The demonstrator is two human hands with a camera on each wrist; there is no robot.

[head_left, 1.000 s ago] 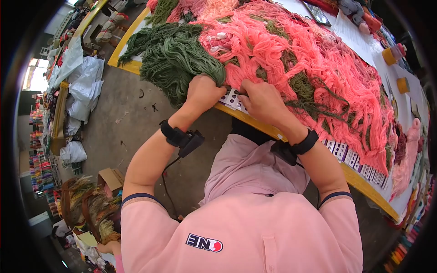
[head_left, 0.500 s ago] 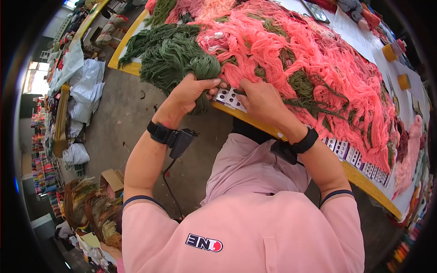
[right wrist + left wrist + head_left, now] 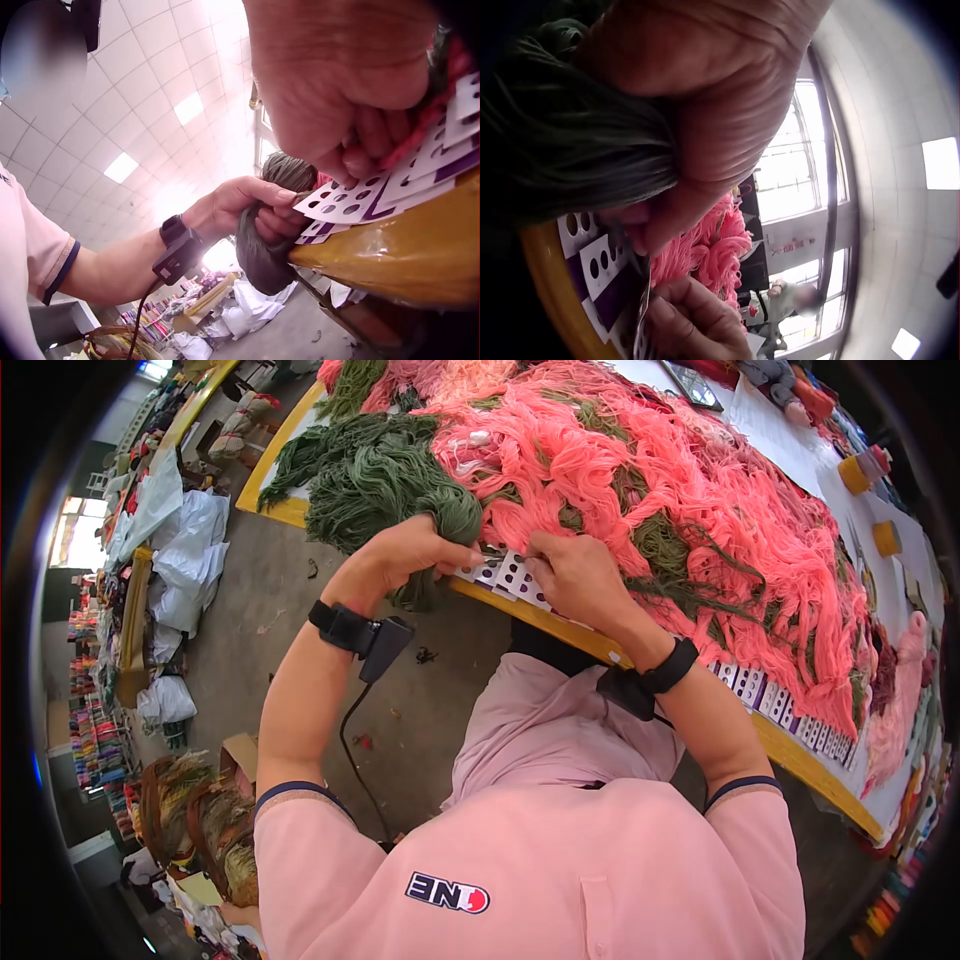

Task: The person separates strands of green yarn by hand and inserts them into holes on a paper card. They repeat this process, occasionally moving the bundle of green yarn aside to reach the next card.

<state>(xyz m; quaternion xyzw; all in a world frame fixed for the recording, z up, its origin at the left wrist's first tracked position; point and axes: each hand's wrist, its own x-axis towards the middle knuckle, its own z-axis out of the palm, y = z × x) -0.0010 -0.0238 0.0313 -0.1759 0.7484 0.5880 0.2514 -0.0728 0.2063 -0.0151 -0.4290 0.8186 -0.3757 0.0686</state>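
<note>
L hand (image 3: 408, 550): fingers curled round dk-grn yarn hank (image 3: 372, 478), fine loose strands, draped over table (image 3: 275, 505) edge | R hand (image 3: 582, 575): fingers pinching punched card (image 3: 343, 201), wht w/ purple band, rows of rnd holes, at table's yellow edge | txt: shirt logo (image 3: 448, 893) upside-dn, "NE" legible

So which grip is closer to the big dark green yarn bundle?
Left. The left grip is right up against the dark green yarn bundle; the right grip is off to its right, at the white cards with holes.
</note>
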